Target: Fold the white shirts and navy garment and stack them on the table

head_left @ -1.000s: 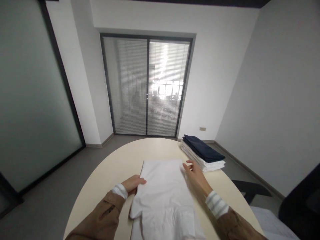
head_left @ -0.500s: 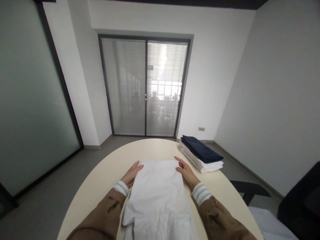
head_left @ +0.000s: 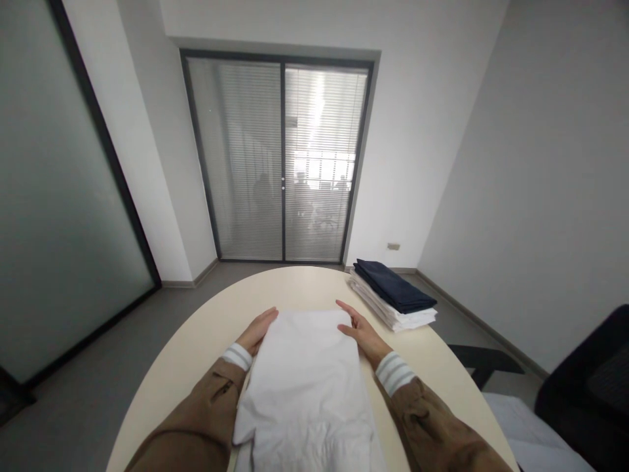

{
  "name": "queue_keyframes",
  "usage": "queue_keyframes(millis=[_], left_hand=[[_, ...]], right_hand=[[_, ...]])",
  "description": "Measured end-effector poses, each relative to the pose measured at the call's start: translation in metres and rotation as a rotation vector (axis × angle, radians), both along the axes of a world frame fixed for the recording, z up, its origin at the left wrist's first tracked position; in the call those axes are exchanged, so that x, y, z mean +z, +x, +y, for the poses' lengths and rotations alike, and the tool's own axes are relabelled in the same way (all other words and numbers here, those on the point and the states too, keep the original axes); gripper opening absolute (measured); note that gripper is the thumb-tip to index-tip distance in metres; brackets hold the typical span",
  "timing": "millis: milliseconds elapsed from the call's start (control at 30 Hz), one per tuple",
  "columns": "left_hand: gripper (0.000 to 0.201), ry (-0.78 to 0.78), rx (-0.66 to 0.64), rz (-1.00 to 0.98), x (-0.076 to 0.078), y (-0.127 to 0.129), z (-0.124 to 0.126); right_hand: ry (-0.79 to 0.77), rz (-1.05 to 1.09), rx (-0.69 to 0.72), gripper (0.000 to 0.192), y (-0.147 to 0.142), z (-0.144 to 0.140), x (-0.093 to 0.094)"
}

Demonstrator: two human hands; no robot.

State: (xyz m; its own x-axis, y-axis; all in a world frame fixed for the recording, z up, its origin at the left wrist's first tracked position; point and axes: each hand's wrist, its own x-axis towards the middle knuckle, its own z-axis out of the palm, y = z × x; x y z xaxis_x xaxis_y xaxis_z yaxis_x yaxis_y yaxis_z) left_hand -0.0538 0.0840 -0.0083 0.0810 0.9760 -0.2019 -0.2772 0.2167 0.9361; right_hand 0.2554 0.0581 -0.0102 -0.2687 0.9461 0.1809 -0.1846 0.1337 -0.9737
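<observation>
The left hand [head_left: 258, 330], flat and open, has slid up from the white garment's [head_left: 307, 373] mid left edge to its far left corner. The garment lies folded along the table's [head_left: 206, 341] middle. The right hand [head_left: 358, 330], open too, has settled against the far right corner, so both now bracket the fold; stacked folded clothes [head_left: 393, 300] sit near the table's far right edge.

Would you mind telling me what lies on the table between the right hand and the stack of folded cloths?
Only bare table; the head view shows nothing between the right hand and the stack.
</observation>
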Motion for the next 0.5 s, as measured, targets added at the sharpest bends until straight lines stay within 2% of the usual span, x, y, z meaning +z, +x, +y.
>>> queue_keyframes(millis=[100, 233, 300, 400, 500], left_hand=[[0.071, -0.057, -0.036, 0.017, -0.003, -0.005, 0.002], [0.038, -0.022, -0.05, -0.003, -0.006, -0.009, 0.002], [0.028, 0.007, -0.023, -0.02, -0.008, -0.008, 0.002], [0.029, 0.042, 0.023, -0.038, -0.01, -0.005, 0.002], [0.043, 0.078, 0.059, -0.048, -0.007, -0.005, 0.001]], right_hand=[[-0.001, -0.009, 0.025, 0.084, 0.0, -0.002, 0.003], [-0.051, -0.038, 0.059, 0.096, 0.003, -0.001, 0.001], [-0.078, -0.067, 0.031, 0.094, 0.004, 0.002, -0.003], [-0.08, -0.126, -0.034, 0.081, 0.006, 0.007, -0.008], [-0.048, -0.117, -0.122, 0.072, 0.005, 0.011, -0.01]])
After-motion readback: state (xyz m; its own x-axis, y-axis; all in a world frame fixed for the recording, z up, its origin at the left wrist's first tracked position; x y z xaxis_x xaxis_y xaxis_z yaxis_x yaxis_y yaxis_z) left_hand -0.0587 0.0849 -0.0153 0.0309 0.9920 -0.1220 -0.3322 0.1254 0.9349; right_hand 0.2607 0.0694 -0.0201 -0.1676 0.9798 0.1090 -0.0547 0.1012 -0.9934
